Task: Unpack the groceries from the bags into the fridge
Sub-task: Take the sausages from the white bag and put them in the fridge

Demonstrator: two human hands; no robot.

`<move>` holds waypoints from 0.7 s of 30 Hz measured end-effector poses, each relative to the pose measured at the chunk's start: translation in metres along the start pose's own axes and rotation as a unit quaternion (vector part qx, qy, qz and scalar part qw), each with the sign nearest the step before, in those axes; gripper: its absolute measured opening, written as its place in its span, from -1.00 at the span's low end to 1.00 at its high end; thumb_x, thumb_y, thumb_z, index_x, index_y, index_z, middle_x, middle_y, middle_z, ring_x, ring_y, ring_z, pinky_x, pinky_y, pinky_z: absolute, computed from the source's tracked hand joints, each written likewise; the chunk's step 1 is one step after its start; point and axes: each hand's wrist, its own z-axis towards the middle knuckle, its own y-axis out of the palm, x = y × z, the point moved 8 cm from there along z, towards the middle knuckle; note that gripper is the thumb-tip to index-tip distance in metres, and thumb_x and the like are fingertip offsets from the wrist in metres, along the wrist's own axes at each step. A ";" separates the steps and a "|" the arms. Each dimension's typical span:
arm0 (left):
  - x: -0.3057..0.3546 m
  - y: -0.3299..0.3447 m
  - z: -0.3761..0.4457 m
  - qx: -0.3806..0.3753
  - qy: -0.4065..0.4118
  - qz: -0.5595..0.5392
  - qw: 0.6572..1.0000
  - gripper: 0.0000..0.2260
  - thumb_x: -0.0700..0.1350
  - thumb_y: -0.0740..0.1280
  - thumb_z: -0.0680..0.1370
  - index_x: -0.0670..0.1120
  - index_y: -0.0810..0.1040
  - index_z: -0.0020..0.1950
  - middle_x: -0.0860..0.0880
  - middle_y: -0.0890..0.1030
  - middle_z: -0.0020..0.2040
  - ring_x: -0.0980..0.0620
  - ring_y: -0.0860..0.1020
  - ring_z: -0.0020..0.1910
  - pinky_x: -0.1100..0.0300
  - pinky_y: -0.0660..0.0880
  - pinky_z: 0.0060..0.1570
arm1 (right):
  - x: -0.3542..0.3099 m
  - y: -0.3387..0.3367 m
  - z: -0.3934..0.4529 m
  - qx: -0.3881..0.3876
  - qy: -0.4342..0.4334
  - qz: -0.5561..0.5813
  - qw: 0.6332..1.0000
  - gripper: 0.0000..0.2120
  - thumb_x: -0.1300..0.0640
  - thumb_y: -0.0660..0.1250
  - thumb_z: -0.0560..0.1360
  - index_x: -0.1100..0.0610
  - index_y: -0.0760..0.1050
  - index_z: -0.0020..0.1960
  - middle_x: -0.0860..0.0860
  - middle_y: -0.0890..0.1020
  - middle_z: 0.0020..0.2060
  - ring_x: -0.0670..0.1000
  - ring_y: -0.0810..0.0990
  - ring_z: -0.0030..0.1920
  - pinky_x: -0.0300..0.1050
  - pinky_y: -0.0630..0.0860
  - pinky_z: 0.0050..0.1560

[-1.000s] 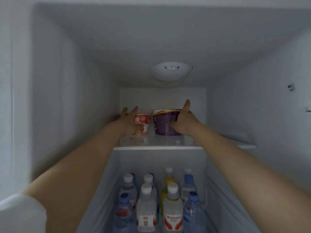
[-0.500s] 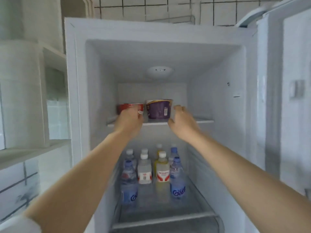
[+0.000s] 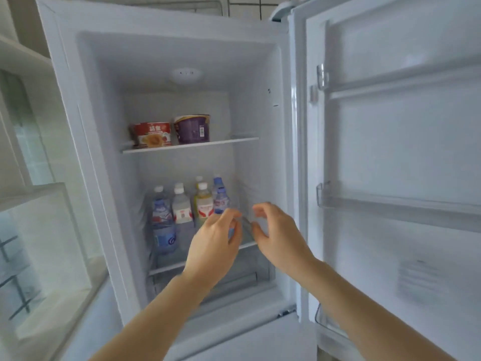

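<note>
The white fridge [image 3: 182,61] stands open in front of me. On its upper shelf [image 3: 234,140] a red tub [image 3: 152,134] sits next to a purple tub [image 3: 192,128], both upright. Several drink bottles [image 3: 182,209] stand on the lower shelf. My left hand [image 3: 214,244] and my right hand [image 3: 279,237] hang in front of the lower shelf, close together, fingers loosely curled, holding nothing. Neither hand touches the tubs or the bottles.
The fridge door [image 3: 390,152] is swung open to the right, with bare door racks [image 3: 395,201]. A white shelving unit with glass panels [image 3: 33,178] stands on the left. A drawer [image 3: 208,280] lies below the bottle shelf.
Both hands let go of the two tubs on the upper shelf and came down and back out of the fridge. My view has pulled back from the fridge.
</note>
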 end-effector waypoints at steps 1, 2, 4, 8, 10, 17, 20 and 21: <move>0.011 0.009 -0.015 -0.014 0.005 -0.021 1.000 -0.83 -0.06 0.25 0.59 0.04 0.53 0.15 -0.02 0.61 0.03 -0.05 0.58 0.03 0.02 0.52 -0.06 | 0.005 -0.009 -0.020 0.005 0.005 0.004 1.000 -0.69 0.15 0.29 0.54 0.16 0.42 0.28 0.04 0.56 0.17 0.01 0.53 0.18 -0.10 0.46 0.17; 0.024 0.018 -0.030 -0.028 0.009 -0.044 0.999 -0.84 -0.06 0.26 0.58 0.04 0.53 0.14 -0.01 0.61 0.02 -0.03 0.59 0.02 0.02 0.53 -0.04 | 0.011 -0.019 -0.041 0.007 0.011 0.008 1.000 -0.69 0.16 0.30 0.54 0.14 0.42 0.27 0.01 0.57 0.15 -0.02 0.53 0.17 -0.15 0.46 0.17; 0.049 0.036 -0.061 -0.050 0.011 -0.085 0.995 -0.84 -0.07 0.27 0.57 0.05 0.54 0.13 0.02 0.62 0.00 0.02 0.60 -0.01 0.02 0.55 -0.03 | 0.024 -0.038 -0.083 0.007 0.029 0.009 1.000 -0.71 0.14 0.30 0.54 0.09 0.43 0.26 -0.05 0.57 0.12 -0.09 0.52 0.15 -0.27 0.42 0.17; 0.107 0.073 -0.122 -0.079 0.008 -0.150 0.985 -0.81 -0.06 0.24 0.57 0.04 0.54 0.15 0.08 0.63 -0.03 0.17 0.60 -0.06 0.32 0.53 -0.03 | 0.053 -0.078 -0.168 -0.007 0.097 0.002 0.995 -0.70 0.04 0.24 0.57 -0.04 0.37 0.29 -0.22 0.53 0.14 -0.26 0.47 0.17 -0.52 0.29 0.14; 0.137 0.093 -0.152 -0.097 0.003 -0.182 0.978 -0.83 -0.09 0.26 0.58 0.09 0.54 0.13 0.14 0.63 -0.09 0.23 0.57 -0.06 0.50 0.43 -0.08 | 0.070 -0.103 -0.208 -0.006 0.123 -0.005 0.992 -0.72 0.02 0.23 0.57 -0.10 0.37 0.27 -0.27 0.51 0.12 -0.30 0.45 0.16 -0.53 0.29 0.12; 0.255 0.170 -0.259 -0.158 -0.037 -0.288 0.944 -0.85 -0.13 0.28 0.58 0.02 0.57 0.10 0.19 0.62 -0.16 0.20 0.59 -0.11 0.28 0.52 -0.20 | 0.128 -0.208 -0.355 0.007 0.199 -0.050 0.979 -0.74 0.07 0.30 0.53 0.02 0.46 0.21 -0.15 0.60 0.03 -0.25 0.53 0.09 -0.47 0.34 0.12; 0.308 0.203 -0.304 -0.198 -0.053 -0.302 0.931 -0.87 -0.11 0.28 0.58 0.03 0.56 0.09 0.16 0.64 -0.14 0.23 0.60 -0.11 0.32 0.52 -0.15 | 0.154 -0.254 -0.416 0.024 0.234 -0.043 0.971 -0.77 0.16 0.33 0.51 0.09 0.50 0.16 -0.10 0.62 -0.03 -0.25 0.55 0.03 -0.49 0.35 0.08; 0.325 0.214 -0.318 -0.216 -0.056 -0.303 0.927 -0.87 -0.12 0.28 0.59 0.03 0.56 0.10 0.14 0.64 -0.12 0.25 0.60 -0.10 0.35 0.51 -0.14 | 0.163 -0.267 -0.436 0.025 0.251 -0.040 0.967 -0.78 0.17 0.34 0.52 0.09 0.50 0.16 -0.11 0.62 -0.03 -0.25 0.55 0.03 -0.46 0.37 0.08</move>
